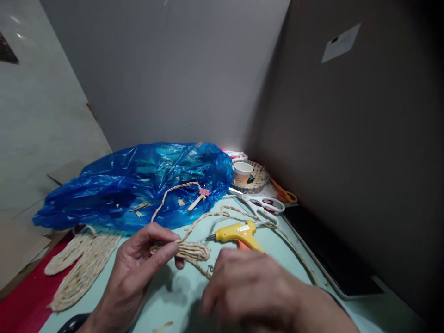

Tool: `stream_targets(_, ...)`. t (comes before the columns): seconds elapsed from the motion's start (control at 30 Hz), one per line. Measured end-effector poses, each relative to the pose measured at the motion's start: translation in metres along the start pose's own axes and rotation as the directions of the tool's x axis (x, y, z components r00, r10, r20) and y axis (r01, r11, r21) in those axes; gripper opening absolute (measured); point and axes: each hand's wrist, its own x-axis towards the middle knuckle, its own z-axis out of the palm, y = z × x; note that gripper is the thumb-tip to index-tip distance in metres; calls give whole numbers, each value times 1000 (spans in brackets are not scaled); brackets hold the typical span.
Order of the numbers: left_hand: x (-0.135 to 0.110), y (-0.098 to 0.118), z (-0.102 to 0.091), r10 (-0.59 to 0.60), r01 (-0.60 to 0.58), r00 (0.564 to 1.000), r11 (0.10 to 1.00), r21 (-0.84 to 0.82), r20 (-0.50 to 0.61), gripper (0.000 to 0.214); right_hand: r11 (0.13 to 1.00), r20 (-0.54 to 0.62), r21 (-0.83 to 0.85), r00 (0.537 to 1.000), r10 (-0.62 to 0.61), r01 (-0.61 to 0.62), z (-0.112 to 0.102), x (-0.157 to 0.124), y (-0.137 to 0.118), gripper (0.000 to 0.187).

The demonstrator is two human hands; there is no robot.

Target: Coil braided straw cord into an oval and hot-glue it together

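My left hand (pixel 138 263) pinches a flat, elongated coil of twisted straw cord (pixel 194 251) between thumb and fingers. From the coil, one strand loops up over the blue bag and another runs back and right past the glue gun. A lower strand leads to my right hand (pixel 249 286), whose curled fingers close on it; the fingertips are hidden and slightly blurred. Just beyond the right hand lies a yellow hot glue gun (pixel 236 231), its nozzle pointing left toward the coil.
A crumpled blue plastic bag (pixel 138 185) covers the back left, with straw scraps on it. A woven straw piece (pixel 83 263) lies at left. Back right are white-handled scissors (pixel 265 203), orange-handled scissors (pixel 286 195), a paper cup (pixel 243 173) in a woven basket (pixel 260 178), and a black tablet-like slab (pixel 329 249).
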Motion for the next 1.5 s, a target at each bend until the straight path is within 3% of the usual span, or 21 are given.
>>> stream_targets(0.03, -2, 0, 0, 8, -8, 1000, 1000, 20, 9, 11, 991, -165, -31, 978, 127, -134, -6, 3, -3, 22)
stream_targets(0.13, -5, 0, 0, 7, -10, 998, 999, 53, 58, 9, 924, -349, -246, 916, 198, -293, -22, 9, -6, 21)
stream_targets(0.23, -7, -1, 0, -16, 9, 994, 998, 59, 112, 7, 882, -250, -353, 940, 232, -311, -27, 11, 4, 25)
stream_targets(0.33, -8, 0, 1, -37, 25, 990, 996, 86, 139, 6, 897, -142, -345, 960, 240, -275, -23, 9, 18, 19)
stream_targets(0.47, -8, -1, 0, -56, 45, 990, 996, 82, 129, 5, 924, -177, -339, 977, 122, -177, -19, 6, 25, 20)
stream_targets(0.6, -6, -2, -3, -58, 50, 989, 997, 62, 136, 5, 892, -136, -440, 990, 41, -98, -19, 2, 22, 22)
stream_targets(0.8, -5, -4, -5, -37, 24, 990, 995, 97, 134, 6, 866, -101, -491, 994, 52, -95, -17, -5, 15, 21)
stream_targets(1.0, -7, -6, -6, -89, 83, 990, 995, 57, 110, 5, 860, -121, -502, 992, 36, -93, -16, -6, 16, 23)
stream_targets(1.17, -4, -12, -14, -73, 57, 985, 993, 104, 158, 3, 843, -104, -529, 993, 51, -99, -15, -4, 13, 28)
stream_targets(1.4, -8, -12, -8, -101, 102, 995, 977, 189, -19, 5, 809, -68, -581, 996, 58, -87, -12, -3, 9, 32)
stream_targets(1.5, -9, -13, -8, -97, 101, 995, 975, 199, -33, 5, 801, -32, -586, 991, 130, -124, -14, -3, 7, 33)
